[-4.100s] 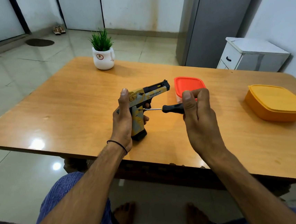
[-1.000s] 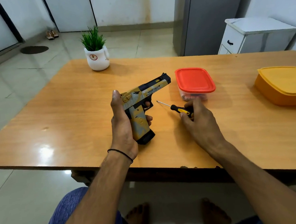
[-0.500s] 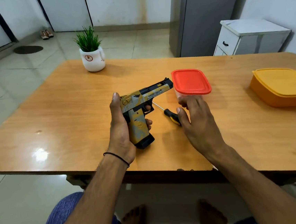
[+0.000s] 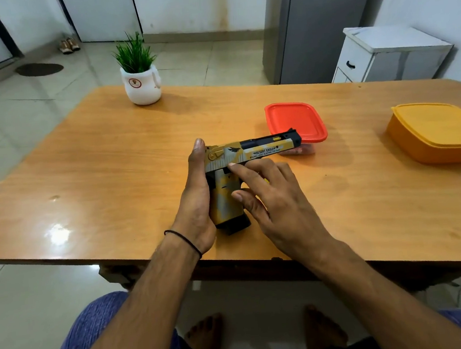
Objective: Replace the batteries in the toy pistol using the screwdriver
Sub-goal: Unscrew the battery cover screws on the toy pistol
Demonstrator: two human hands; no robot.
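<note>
My left hand [image 4: 198,202] grips the toy pistol [image 4: 249,151] just beside the red-lidded box [image 4: 294,120]; my right hand [image 4: 277,203] touches its grip with straight fingers.

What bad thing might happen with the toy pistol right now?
1. The left hand holds the toy pistol standing on its butt, close to the near edge of the table. The right hand has its fingers on the grip. If they work a small part loose, it may fall to the floor.
2. The barrel tip sits just in front of the red-lidded box. Turning the pistol might bump it.
</note>
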